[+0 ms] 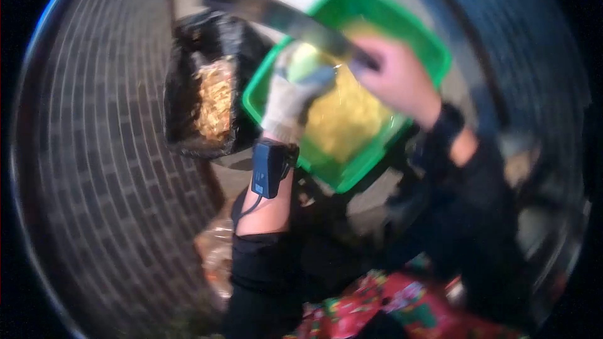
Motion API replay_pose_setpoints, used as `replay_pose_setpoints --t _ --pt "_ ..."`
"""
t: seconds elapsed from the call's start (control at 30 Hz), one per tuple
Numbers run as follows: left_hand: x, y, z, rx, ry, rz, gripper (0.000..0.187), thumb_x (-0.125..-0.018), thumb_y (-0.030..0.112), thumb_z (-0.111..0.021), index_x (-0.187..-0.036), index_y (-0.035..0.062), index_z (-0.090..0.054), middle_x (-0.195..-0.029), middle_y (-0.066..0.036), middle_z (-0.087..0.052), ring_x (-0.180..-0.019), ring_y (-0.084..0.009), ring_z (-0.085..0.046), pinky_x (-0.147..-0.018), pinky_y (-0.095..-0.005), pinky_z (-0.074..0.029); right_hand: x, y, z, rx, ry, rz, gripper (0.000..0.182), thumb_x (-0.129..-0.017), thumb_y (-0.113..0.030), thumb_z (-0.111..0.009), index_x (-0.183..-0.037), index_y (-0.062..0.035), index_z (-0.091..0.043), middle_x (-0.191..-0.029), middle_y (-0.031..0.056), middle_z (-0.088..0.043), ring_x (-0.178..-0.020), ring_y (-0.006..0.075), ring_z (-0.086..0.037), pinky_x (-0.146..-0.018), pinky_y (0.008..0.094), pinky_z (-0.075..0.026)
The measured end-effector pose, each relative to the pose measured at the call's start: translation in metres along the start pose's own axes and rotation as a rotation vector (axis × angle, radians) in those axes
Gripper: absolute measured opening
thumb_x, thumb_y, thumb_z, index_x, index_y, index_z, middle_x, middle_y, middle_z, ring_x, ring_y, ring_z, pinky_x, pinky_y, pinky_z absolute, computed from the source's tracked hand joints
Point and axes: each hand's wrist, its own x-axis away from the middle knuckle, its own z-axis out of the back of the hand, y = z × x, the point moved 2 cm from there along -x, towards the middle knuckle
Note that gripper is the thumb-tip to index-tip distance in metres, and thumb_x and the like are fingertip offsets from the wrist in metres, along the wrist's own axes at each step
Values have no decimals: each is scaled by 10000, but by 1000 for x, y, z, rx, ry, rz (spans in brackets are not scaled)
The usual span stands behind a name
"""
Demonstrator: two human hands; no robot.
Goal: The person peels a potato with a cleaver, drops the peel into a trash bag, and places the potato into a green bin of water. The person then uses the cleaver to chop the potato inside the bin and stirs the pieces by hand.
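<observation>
A whitish glove covers my left hand (pixel 290 91), whose fingers are closed round a pale yellow-green rounded piece (pixel 306 63), perhaps a fruit or vegetable; blur hides its kind. My right hand (pixel 396 78) grips the handle of a long, broad-bladed knife (pixel 276 19). The blade points to the upper left and passes just above the piece in this view. Both hands are over a green plastic basin (pixel 440 56). Inside the basin lies a heap of yellow cut pieces (pixel 352 113), with a wet shine.
Left of the basin stands a container lined with a black plastic bag (pixel 179 94), holding yellowish-brown scraps (pixel 215 100). Brick-patterned paving (pixel 107 125) spreads along the left. A clear plastic bag (pixel 217 254) lies by my left forearm. Red flowered cloth (pixel 377 307) shows at the bottom.
</observation>
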Motion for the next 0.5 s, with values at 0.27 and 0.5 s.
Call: replay_pose_setpoints --t 0.27,0.5 --pt "1 6 -1 -510 32 -242 676 -648 74 -805 -1249 5 -502 -1141 -108 -597 -998 -190 -605 -886 -307 -502 1 -8 17 125 -1 -140 242 -759 -234 -609 -944 -106 -700 -801 174 -673 -752 360 -654 -697 428 -530" --pt "-1 13 -7 -601 80 -171 690 -609 164 -848 -1197 27 -515 -1063 -92 -627 -971 -155 -611 -828 -290 -515 -1 -7 26 150 -133 -60 131 -810 -175 -676 -928 -125 -706 -535 112 -551 -453 237 -549 -445 343 -388"
